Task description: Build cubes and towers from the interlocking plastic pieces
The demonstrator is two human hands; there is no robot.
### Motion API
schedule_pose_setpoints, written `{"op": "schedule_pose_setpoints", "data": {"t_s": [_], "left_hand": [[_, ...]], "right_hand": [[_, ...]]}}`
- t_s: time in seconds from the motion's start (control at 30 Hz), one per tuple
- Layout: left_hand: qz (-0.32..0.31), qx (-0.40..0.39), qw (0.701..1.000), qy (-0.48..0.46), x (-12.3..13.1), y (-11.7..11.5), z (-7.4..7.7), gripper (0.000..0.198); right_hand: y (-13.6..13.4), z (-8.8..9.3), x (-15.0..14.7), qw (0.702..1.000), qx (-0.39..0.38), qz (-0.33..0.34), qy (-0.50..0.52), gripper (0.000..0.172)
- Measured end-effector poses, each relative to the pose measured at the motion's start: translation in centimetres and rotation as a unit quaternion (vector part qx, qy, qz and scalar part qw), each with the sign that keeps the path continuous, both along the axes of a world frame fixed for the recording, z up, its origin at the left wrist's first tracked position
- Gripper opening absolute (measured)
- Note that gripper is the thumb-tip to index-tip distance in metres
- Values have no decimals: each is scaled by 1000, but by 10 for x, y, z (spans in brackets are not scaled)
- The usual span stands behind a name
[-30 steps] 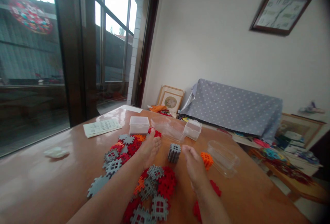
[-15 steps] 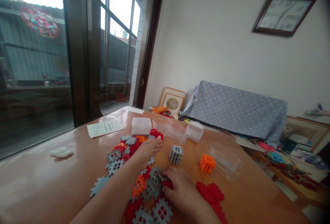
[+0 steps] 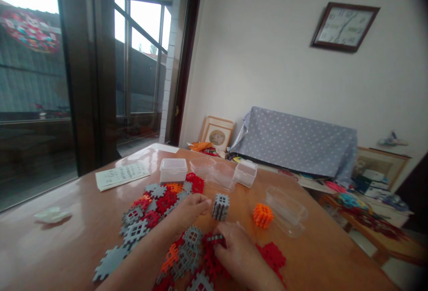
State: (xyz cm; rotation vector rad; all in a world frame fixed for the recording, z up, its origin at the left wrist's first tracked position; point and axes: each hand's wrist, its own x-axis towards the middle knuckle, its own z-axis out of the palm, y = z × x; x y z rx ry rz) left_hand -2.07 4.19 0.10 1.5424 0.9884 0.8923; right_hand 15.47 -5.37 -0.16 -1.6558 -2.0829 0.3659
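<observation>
At lower centre, the right hand (image 3: 236,247) pinches a grey, toothed plastic piece (image 3: 214,238); separately, the left hand's (image 3: 194,207) grip is unclear

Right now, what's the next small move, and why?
Probably lift the gray piece onto the gray stack: the right hand appears to pinch it edge-on, close to the stack; the colors match, and the stack's top is uncovered. The left hand is beside the stack, with nothing visible in its grasp.

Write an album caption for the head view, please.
Right hand pinching a gray piece, left hand beside a gray stack, an orange stack farther right.
</observation>
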Motion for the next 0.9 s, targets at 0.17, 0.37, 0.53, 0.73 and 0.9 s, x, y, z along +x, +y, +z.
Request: {"op": "schedule_pose_setpoints", "data": {"t_s": [0.17,0.37,0.53,0.73,0.9], "left_hand": [[-8,34,998,53,5,-3,3,37],[-48,23,997,53,4,-3,2,29],[-144,0,988,58,3,-8,-4,24],[-173,29,978,110,9,-10,-13,21],[-182,45,975,118,7,-9,-14,17]], "right_hand": [[-1,4,-3,1000,-7,-6,-2,8],[4,2,4,999,14,-21,35,10],[10,1,13,995,11,-31,93,7],[9,5,12,990,-7,-22,137,5],[8,0,17,986,-47,-8,161,11]]}}
